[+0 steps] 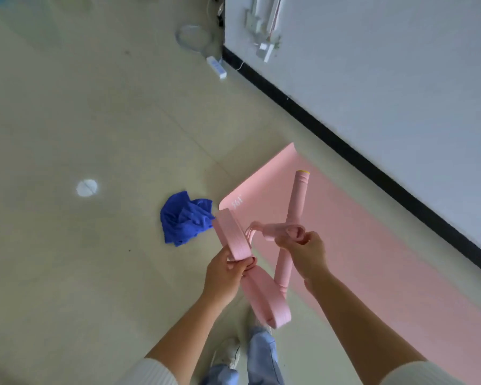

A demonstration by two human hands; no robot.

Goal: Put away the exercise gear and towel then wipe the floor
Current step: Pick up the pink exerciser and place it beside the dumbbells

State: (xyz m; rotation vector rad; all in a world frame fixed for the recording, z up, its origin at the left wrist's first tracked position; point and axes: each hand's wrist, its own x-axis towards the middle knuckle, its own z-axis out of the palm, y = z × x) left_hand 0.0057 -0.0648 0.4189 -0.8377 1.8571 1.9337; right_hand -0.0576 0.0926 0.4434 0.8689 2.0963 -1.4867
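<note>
I hold a pink pedal puller (292, 212) in the air above the floor. My left hand (228, 273) grips its flat pink foot pedal bar (233, 234) near the middle. My right hand (303, 248) pinches the pink elastic tubes where they join the long padded handle. A crumpled blue towel (184, 218) lies on the floor just left of the puller. The pink yoga mat (372, 245) is spread flat along the wall, under and to the right of my hands.
A white power strip (216, 66) and a coiled cable (193, 37) lie at the far wall corner. A white round patch (86, 187) marks the beige floor at the left. The grey wall with black skirting (345, 145) runs diagonally at the right. My feet (233, 354) are below.
</note>
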